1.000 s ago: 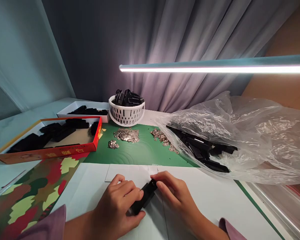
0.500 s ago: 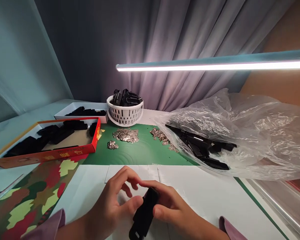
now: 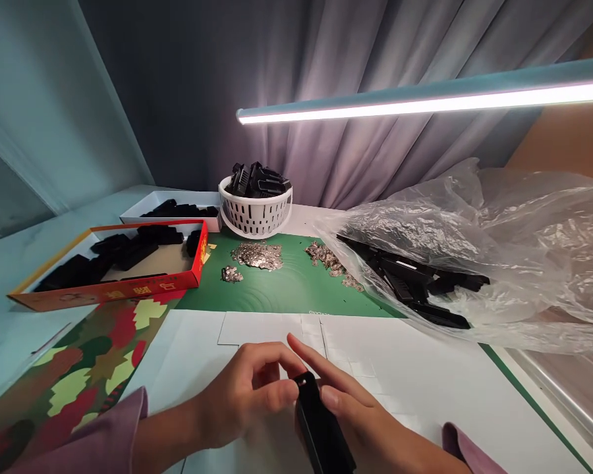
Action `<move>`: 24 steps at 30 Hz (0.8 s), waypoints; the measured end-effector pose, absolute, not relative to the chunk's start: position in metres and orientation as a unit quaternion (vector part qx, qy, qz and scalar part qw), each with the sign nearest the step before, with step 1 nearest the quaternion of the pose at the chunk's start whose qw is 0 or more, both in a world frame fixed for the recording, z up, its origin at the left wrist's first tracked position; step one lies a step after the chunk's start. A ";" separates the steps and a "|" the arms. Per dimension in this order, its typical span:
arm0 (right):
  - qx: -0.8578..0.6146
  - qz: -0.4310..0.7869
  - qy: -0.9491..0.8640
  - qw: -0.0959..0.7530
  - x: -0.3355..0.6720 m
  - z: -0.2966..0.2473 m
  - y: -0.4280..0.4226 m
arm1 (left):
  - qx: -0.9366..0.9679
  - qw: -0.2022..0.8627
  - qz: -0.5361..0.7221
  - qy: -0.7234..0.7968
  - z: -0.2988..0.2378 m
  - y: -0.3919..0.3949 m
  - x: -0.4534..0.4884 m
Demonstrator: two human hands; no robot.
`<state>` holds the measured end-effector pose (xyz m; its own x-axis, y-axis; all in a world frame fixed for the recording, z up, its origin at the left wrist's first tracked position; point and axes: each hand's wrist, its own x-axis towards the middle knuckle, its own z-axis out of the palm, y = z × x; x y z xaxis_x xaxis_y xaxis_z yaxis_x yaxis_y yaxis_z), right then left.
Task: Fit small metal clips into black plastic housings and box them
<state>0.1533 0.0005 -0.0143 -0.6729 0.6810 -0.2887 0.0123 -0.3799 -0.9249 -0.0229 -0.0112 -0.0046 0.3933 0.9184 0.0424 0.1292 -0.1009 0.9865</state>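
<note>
- Boxes [image 3: 103,295], one red near, one white far, are holding black pieces [image 3: 138,255], left.
- One basket [image 3: 255,220], far, and one plastic bag [image 3: 524,263], right, are holding more.
- Three metal piles [image 3: 257,255] are lying between.
- Near, your right hand [image 3: 360,418] is gripping one black part [image 3: 321,428]; your left hand [image 3: 244,395] is pinching its far end.

Head-worn view, forward and downward, close range
</note>
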 end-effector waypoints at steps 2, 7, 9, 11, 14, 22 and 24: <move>-0.342 0.756 -0.507 0.233 0.150 -0.013 -0.001 | 0.635 0.551 0.368 0.398 -0.007 -0.011 -0.022; -0.323 0.795 -0.460 0.227 0.147 -0.007 0.001 | 0.639 0.541 0.390 0.383 -0.011 -0.010 -0.020; -0.315 0.817 -0.439 0.201 0.147 -0.005 0.005 | 0.625 0.540 0.397 0.400 -0.012 -0.009 -0.021; -0.310 0.818 -0.448 0.184 0.147 -0.002 0.011 | 0.609 0.536 0.402 0.425 -0.013 -0.007 -0.022; -0.320 0.772 -0.522 0.171 0.147 0.002 0.015 | 0.600 0.519 0.399 0.460 -0.012 -0.006 -0.023; -0.405 0.626 -0.646 0.165 0.147 0.006 0.010 | 0.511 0.654 0.355 0.429 -0.003 -0.006 -0.022; -0.409 0.584 -0.685 0.152 0.148 0.008 0.009 | 0.487 0.682 0.351 0.419 -0.003 -0.004 -0.024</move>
